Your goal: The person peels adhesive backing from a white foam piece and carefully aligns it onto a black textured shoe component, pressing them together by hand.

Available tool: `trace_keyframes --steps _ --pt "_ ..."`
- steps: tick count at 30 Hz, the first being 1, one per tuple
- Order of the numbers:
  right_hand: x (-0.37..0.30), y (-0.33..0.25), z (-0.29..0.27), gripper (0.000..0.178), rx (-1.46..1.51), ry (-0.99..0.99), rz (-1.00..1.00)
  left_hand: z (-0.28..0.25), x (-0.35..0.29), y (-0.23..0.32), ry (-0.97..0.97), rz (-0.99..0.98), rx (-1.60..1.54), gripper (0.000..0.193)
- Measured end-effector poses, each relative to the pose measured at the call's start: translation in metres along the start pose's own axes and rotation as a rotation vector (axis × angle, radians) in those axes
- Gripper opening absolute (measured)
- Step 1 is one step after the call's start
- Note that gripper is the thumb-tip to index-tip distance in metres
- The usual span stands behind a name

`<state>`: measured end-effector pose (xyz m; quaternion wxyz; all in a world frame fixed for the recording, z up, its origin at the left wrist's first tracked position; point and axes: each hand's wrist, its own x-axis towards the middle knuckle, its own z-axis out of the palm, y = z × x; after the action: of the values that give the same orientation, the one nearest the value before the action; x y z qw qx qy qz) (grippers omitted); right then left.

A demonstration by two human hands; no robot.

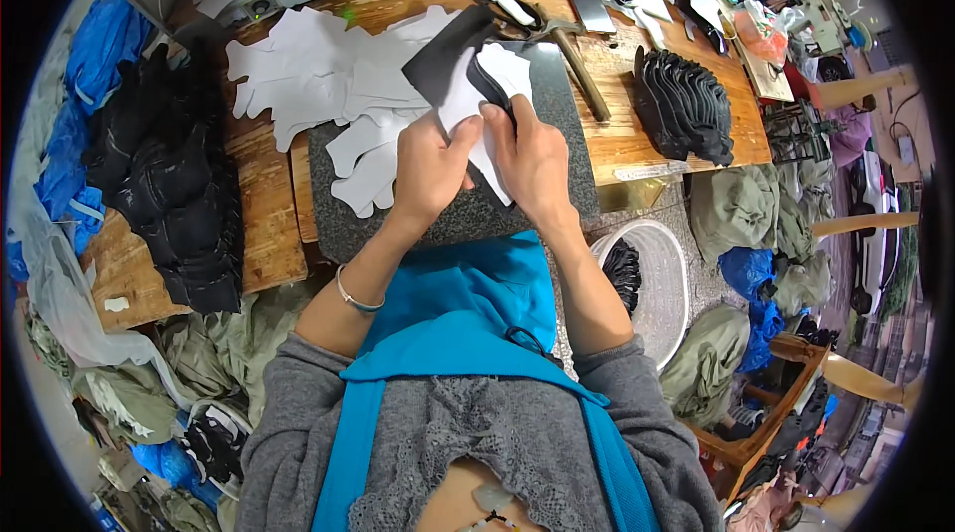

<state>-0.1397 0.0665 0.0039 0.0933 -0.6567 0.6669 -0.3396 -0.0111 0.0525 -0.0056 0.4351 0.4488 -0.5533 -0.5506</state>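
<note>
Both hands grip a cut piece of sheet material (461,99), white on one face and black on the other, above a dark speckled stone slab (448,219). My left hand (430,164) has its thumb pressed on the white face. The fingers of my right hand (534,162) pinch the piece's right side, where a black edge curves between white parts. Loose white cut pieces (366,174) lie on the slab just left of my left hand. More white pieces (298,75) spread over the wooden table beyond. The fingers' undersides are hidden.
A hammer (580,75) rests at the slab's far right, by a white-handled tool (504,2). Stacked black pieces (684,106) stand on the table's right; a large black pile (169,174) fills its left. A white plastic basket (679,283) is below right.
</note>
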Motion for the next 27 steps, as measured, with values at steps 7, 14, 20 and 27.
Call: trace_keyframes --steps 7,14,20,27 --pt "0.006 -0.004 0.001 0.030 0.052 -0.012 0.032 -0.013 0.006 -0.015 -0.102 -0.032 -0.240 0.027" --pt "0.008 -0.011 -0.005 0.032 0.140 -0.005 0.037 -0.027 0.006 0.000 -0.038 -0.175 -0.201 0.037" --pt "0.008 -0.009 -0.005 0.022 0.172 0.170 -0.190 -0.045 0.024 0.022 0.173 0.090 0.048 0.036" --pt "-0.009 -0.047 -0.012 0.058 -0.109 0.172 -0.428 -0.048 0.027 0.056 0.411 0.194 0.448 0.032"
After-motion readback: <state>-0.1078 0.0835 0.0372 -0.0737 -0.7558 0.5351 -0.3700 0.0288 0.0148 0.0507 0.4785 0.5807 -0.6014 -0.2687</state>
